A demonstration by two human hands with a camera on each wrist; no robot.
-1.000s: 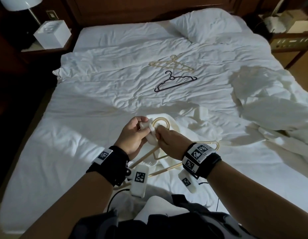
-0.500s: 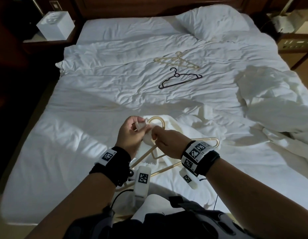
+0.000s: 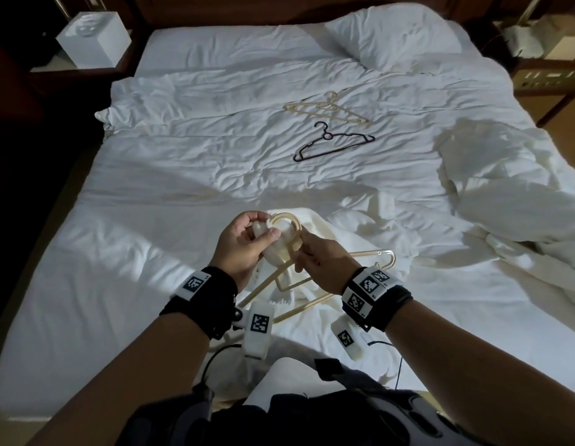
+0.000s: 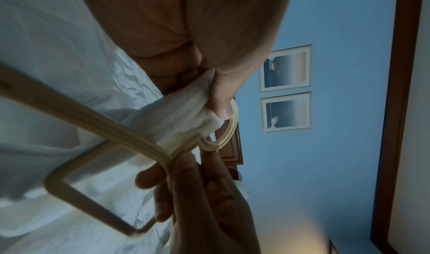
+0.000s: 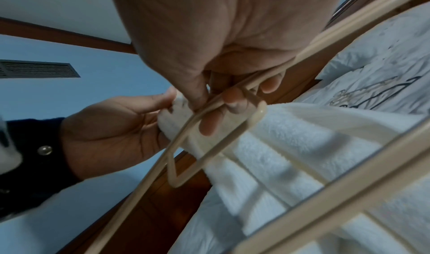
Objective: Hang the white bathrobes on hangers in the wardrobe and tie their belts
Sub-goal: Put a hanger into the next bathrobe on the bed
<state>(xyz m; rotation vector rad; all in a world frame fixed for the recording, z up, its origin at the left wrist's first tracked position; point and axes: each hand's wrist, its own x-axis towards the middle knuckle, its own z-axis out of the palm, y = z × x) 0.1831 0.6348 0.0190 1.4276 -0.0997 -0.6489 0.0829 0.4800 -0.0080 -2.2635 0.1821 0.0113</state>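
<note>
Left hand (image 3: 244,249) shifted; hanger (image 3: 299,272) hook points away.

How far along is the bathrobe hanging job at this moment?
Done: nothing looks hung yet. In hand: the left hand pinches white towelling at the hook of a beige hanger, which the right hand grips. Left: two spare hangers lie on the bed; no wardrobe or tied belt shows.

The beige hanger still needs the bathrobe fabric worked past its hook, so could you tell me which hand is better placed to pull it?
Left, probably. The left hand already pinches the bathrobe fabric at the hook, while the right hand grips the beige hanger by its neck, steadying it.
</note>
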